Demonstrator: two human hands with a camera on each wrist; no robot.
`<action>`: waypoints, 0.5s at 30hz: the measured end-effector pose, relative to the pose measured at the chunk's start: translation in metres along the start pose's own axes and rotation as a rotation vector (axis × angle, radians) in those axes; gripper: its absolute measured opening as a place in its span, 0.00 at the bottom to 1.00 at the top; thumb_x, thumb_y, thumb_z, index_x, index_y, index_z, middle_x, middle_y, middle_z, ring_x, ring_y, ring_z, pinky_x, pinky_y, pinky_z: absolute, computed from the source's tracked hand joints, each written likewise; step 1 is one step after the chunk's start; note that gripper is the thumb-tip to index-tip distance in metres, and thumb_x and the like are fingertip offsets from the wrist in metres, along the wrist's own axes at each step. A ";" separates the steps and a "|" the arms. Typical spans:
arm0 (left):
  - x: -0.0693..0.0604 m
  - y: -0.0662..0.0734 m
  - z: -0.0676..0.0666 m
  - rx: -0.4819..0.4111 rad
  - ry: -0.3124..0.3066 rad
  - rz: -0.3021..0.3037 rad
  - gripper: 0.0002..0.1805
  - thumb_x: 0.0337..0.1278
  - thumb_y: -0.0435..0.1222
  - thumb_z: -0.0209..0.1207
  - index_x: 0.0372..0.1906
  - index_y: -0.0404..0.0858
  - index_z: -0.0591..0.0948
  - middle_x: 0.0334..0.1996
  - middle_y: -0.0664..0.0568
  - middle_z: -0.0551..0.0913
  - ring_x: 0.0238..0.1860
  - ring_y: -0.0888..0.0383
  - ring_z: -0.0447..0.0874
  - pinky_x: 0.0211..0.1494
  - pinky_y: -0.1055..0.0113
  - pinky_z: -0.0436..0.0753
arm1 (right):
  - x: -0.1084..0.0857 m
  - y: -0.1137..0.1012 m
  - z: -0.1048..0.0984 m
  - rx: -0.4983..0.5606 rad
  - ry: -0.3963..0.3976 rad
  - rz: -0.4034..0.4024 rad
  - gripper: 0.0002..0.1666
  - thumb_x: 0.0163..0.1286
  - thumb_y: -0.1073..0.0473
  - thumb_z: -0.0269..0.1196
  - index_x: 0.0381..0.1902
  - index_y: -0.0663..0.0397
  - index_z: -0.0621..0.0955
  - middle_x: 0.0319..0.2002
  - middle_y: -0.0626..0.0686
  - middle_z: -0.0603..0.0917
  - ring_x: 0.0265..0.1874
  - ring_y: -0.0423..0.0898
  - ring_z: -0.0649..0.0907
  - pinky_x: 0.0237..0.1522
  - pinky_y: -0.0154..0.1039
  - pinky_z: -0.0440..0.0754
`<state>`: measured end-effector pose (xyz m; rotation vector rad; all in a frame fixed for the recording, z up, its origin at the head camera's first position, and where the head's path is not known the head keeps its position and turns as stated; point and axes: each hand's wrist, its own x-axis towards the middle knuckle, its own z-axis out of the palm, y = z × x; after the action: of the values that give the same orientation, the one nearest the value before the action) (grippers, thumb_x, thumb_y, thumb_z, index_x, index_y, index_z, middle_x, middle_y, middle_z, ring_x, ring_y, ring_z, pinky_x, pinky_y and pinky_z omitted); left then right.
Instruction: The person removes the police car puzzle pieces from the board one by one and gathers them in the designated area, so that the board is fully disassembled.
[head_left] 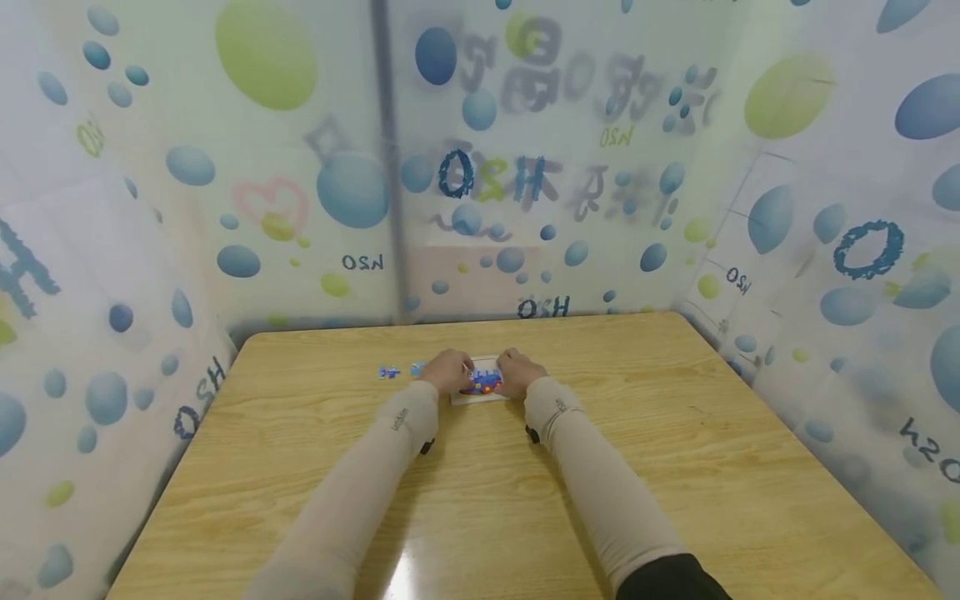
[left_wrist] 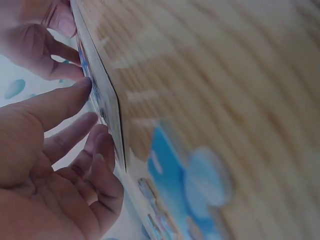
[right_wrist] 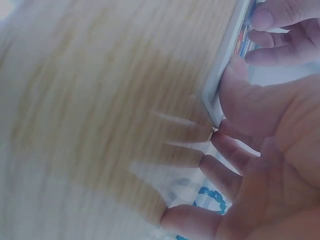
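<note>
- Head view: a wooden desk (head_left: 697,408) with a white-rimmed puzzle tray (head_left: 476,401) lying flat on it, about midway between its left and right edges and closer to its far edge.
- The tray sits between the left hand (head_left: 447,372) and the right hand (head_left: 520,373), one at each side; the blue picture (head_left: 483,382) shows in the gap. Its near rim runs roughly along the desk's far edge; the hands cover both ends, so its long axis cannot be told.
- The key relation, as I judge it: two loose blue pieces, an outer piece (head_left: 387,372) and an inner piece (head_left: 417,367), lie just left of the left hand, towards the desk's left edge. The left hand is much the nearer; the tray is on its other side.
- Left hand: fingers bent, thumb reaching the tray; whether the fingertips pinch a piece, I cannot tell.
- Right hand: fingers spread at the tray's corner, thumb against the rim.
- The left wrist view shows the rounded knob on a loose piece, tiny from the head. The right wrist view shows that hand's fingertips down at desk level outside the tray, hidden from the head, but no loose pieces.
</note>
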<state>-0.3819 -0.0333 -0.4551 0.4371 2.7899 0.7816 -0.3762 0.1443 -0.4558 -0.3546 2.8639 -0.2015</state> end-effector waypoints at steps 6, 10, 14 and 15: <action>0.000 0.003 0.000 0.002 -0.024 -0.026 0.19 0.63 0.35 0.68 0.57 0.34 0.82 0.49 0.46 0.85 0.52 0.50 0.83 0.60 0.54 0.80 | 0.000 0.000 0.000 0.012 0.007 -0.001 0.36 0.73 0.50 0.65 0.72 0.59 0.69 0.74 0.58 0.63 0.72 0.55 0.68 0.69 0.52 0.72; 0.004 0.003 0.003 -0.003 -0.013 -0.069 0.20 0.62 0.36 0.68 0.57 0.34 0.81 0.51 0.45 0.85 0.53 0.49 0.83 0.60 0.54 0.80 | 0.004 0.001 0.002 0.019 -0.003 0.010 0.36 0.74 0.49 0.65 0.72 0.58 0.69 0.74 0.57 0.63 0.72 0.55 0.68 0.69 0.52 0.72; 0.007 0.004 0.005 0.014 0.002 -0.092 0.16 0.61 0.36 0.69 0.52 0.35 0.83 0.49 0.47 0.86 0.51 0.49 0.83 0.58 0.54 0.81 | 0.007 0.003 0.004 0.012 -0.001 0.014 0.36 0.73 0.49 0.65 0.72 0.58 0.69 0.74 0.57 0.63 0.72 0.55 0.68 0.69 0.52 0.72; 0.008 0.003 0.005 0.014 0.001 -0.097 0.15 0.61 0.36 0.69 0.51 0.36 0.83 0.48 0.47 0.86 0.50 0.50 0.83 0.58 0.54 0.81 | 0.006 0.003 0.004 0.010 -0.001 0.013 0.36 0.73 0.49 0.65 0.72 0.57 0.69 0.74 0.57 0.63 0.72 0.55 0.68 0.69 0.52 0.72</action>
<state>-0.3874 -0.0252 -0.4586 0.3007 2.7949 0.7412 -0.3815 0.1448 -0.4618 -0.3334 2.8626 -0.2132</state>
